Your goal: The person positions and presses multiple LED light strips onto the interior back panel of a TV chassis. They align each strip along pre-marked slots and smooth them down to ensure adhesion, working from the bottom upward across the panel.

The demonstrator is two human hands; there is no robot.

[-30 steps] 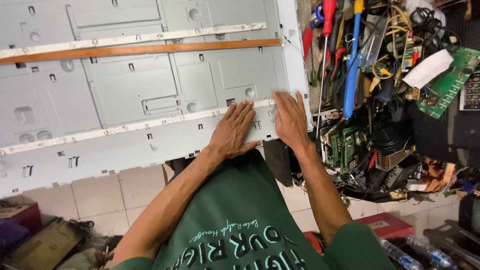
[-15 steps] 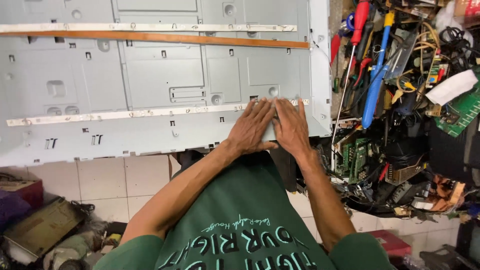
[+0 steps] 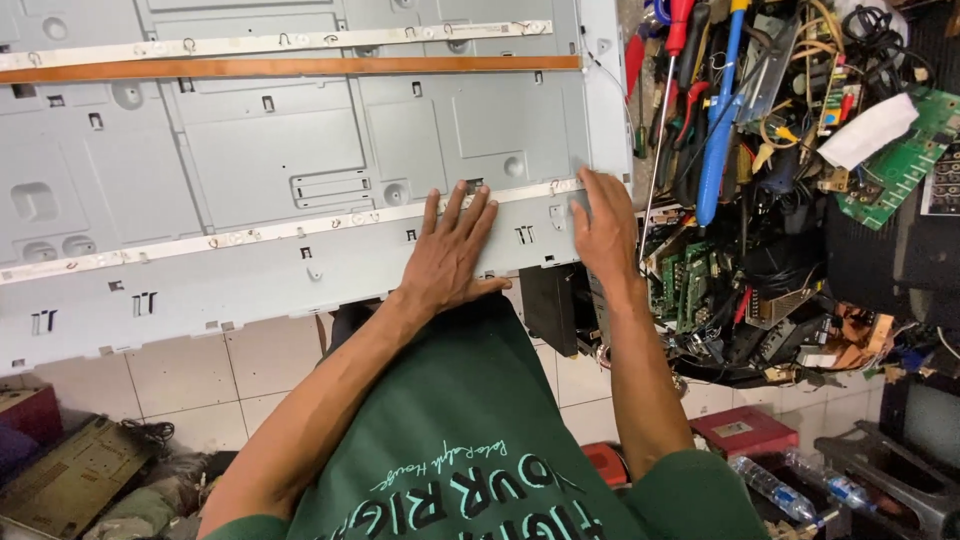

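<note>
A large grey metal panel (image 3: 250, 140) lies flat in front of me, with punched holes and slots. Two thin white strips run along it: one near the far edge (image 3: 300, 42) above an orange strip (image 3: 300, 68), and one across the near part (image 3: 250, 235). My left hand (image 3: 450, 255) rests flat, fingers spread, on the near white strip. My right hand (image 3: 603, 225) presses flat on the panel's right end, where that strip finishes. Neither hand grips anything.
To the right, a cluttered pile holds screwdrivers with red (image 3: 680, 30) and blue (image 3: 722, 110) handles, green circuit boards (image 3: 895, 165), wires and black parts. Below are white floor tiles (image 3: 170, 375), a red box (image 3: 745, 432) and plastic bottles (image 3: 775, 490).
My hands, side by side half a second ago, have spread apart: the left slid left along the near strip, the right moved to the panel's right edge. The view shifted a little.
</note>
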